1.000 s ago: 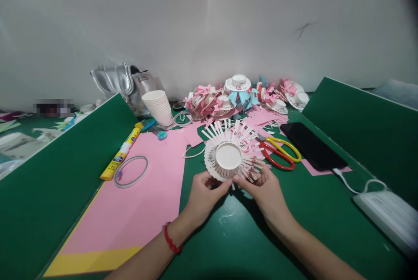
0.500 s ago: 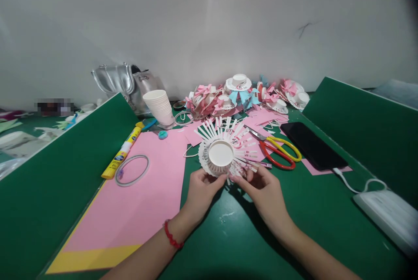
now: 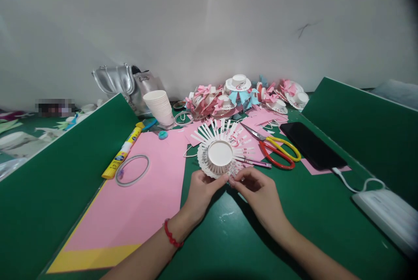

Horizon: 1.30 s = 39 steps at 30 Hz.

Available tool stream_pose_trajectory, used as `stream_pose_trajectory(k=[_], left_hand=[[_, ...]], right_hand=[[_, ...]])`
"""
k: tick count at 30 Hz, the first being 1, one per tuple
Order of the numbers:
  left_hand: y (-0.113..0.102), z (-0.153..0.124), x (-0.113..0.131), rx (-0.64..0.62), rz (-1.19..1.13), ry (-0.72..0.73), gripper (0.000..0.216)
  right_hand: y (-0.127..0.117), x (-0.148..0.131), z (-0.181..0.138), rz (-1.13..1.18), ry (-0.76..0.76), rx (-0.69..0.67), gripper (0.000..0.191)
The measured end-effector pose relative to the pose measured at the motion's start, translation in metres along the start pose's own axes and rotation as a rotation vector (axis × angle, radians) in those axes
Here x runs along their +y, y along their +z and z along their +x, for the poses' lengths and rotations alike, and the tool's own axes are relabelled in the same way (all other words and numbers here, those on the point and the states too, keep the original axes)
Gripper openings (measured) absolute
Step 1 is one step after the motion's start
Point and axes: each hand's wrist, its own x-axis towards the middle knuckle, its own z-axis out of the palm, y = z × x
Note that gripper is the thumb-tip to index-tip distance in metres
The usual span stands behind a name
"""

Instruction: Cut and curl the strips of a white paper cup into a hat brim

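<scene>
Two green boards hem in the work: a left board (image 3: 48, 175) and a right board (image 3: 365, 119) flank the cut paper cup (image 3: 219, 153), and a white partition (image 3: 209, 32) closes the far side. Bare table (image 3: 235, 236) lies open nearer than the cup, around both forearms.

The cup sits base up just above the table, with its cut strips fanned outward. The left hand (image 3: 202, 190) and right hand (image 3: 257, 193) are close together, each pinching its near fringe.

Far left of the cup stands one silver bag (image 3: 120, 82), its inside too dark to read, beside one stack of nested cups (image 3: 160, 108).

Left of the cup lie one pink sheet (image 3: 137, 201), one glue stick (image 3: 122, 153) and one tape ring (image 3: 132, 170). To its right lie one pair of scissors (image 3: 277, 151) and one phone (image 3: 311, 145). Behind it is a heap of finished hats (image 3: 241, 95) in which four white crowns show.
</scene>
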Motion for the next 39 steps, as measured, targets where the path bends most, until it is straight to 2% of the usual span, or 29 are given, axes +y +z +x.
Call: stream_pose_trajectory(k=[8, 14, 19, 27, 39], left_hand=[[0.0026, -0.0011, 0.0027, 0.065, 0.013, 0.017, 0.013], [0.0023, -0.0006, 0.0024, 0.046, 0.023, 0.033, 0.015], [0.0011, -0.0004, 0.0011, 0.017, 0.005, 0.028, 0.013], [0.0010, -0.0002, 0.0010, 0.041, -0.018, 0.017, 0.014], [-0.0022, 0.0008, -0.0041, 0.039, -0.021, 0.001, 0.016]], right_hand=[[0.0017, -0.0010, -0.0018, 0.001, -0.003, -0.006, 0.009], [0.0020, -0.0037, -0.0031, 0.129, 0.040, 0.101, 0.016], [0.0021, 0.0003, -0.0010, 0.169, 0.066, 0.086, 0.018], [0.0027, -0.0021, -0.0037, 0.015, -0.032, -0.012, 0.002], [0.0019, 0.0004, -0.0041, -0.104, -0.081, -0.012, 0.009]])
